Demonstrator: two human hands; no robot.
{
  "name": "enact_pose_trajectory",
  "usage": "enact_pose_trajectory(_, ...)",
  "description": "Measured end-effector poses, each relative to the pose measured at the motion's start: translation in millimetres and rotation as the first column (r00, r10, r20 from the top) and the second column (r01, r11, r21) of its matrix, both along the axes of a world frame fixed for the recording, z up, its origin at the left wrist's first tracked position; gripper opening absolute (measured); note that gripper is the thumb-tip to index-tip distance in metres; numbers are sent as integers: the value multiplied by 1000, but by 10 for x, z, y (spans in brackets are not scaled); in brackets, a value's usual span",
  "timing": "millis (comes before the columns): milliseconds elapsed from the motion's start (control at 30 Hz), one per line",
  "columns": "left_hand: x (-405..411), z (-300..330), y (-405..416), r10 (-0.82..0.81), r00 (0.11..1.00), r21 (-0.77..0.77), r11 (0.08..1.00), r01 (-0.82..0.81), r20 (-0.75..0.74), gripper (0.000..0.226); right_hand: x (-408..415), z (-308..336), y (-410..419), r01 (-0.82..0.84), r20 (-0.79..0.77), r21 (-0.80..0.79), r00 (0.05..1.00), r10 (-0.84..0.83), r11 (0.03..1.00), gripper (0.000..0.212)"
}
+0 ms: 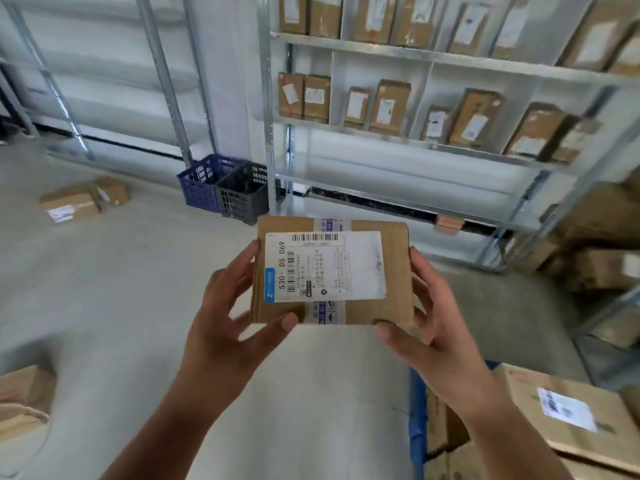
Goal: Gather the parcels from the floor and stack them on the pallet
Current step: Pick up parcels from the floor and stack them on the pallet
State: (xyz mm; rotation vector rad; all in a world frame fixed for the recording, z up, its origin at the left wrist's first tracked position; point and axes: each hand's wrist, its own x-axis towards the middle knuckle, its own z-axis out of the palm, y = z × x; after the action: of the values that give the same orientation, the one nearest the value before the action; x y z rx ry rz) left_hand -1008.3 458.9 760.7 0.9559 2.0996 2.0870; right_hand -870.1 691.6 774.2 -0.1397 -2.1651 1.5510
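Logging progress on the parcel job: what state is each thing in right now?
Small brown cardboard parcel with white label: held up, label facing the camera.
Left hand: grips its left edge.
Right hand: grips its right edge.
Two brown parcels: lying on the floor.
Blue plastic basket: upright.

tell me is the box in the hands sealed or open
Sealed: the box has printed tape running across its shut flaps under the label, with both hands gripping its sides.

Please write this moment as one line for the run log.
hands: left and right grip parcel | parcel: lifted, label up | floor: two parcels left | pallet: lower right, parcels on it
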Motion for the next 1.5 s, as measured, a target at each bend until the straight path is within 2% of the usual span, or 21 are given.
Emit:
enact_pose_trajectory(200, 841, 168, 571, -139, 990, -87, 987, 136, -29, 92, 1248, 133, 303, 132, -39, -29, 990, -133, 991, 93)
enact_pose_trajectory(300, 1172, 159, 774, -271, 960, -42, 961, 274, 64, 89, 1766, 114, 348, 207, -41, -53, 977, -209, 977, 94)
enact_pose_trajectory(433, 1499, 161, 975, -422, 901, -11, 905, 425, 101, 89, 2325, 111, 283, 346, -10, -20, 938, -346, 938, 93)
enact_pose_trajectory(600, 1737, 134, 1149, -609, 789, -27, 790, 612, 80, 91, 2916, 116, -12, 520, 43, -56, 854, -518, 852, 92)
enact_pose_trajectory(767, 2158, -104, 1214, -731, 671, -12, 675, 738, 120, 89, 3476, -65, -484, 704, 95, -75, 710, -698, 706, 93)
enact_pose_trajectory(933, 2785, -320, 1154, -791, 563, 35, 586, 809, 240, 91, 4103, -179, -798, 792, 177, -64, 608, -774, 607, 93)
enact_pose_trajectory(1100, 3331, -364, 1136, -829, 499, 10, 518, 855, 255, 93, 4679, -283, -920, 817, 189, -88, 575, -796, 569, 93)
enact_pose_trajectory(1267, 3890, -383, 1315, -840, 487, -18, 498, 867, 237, 94, 5268, -461, -761, 819, 160, -144, 574, -803, 556, 92)
enact_pose_trajectory(1500, 4965, -449, 1843, -819, 517, -63, 519, 852, 250, 92, 6366, -515, -110, 780, 130, -170, 624, -771, 602, 89)
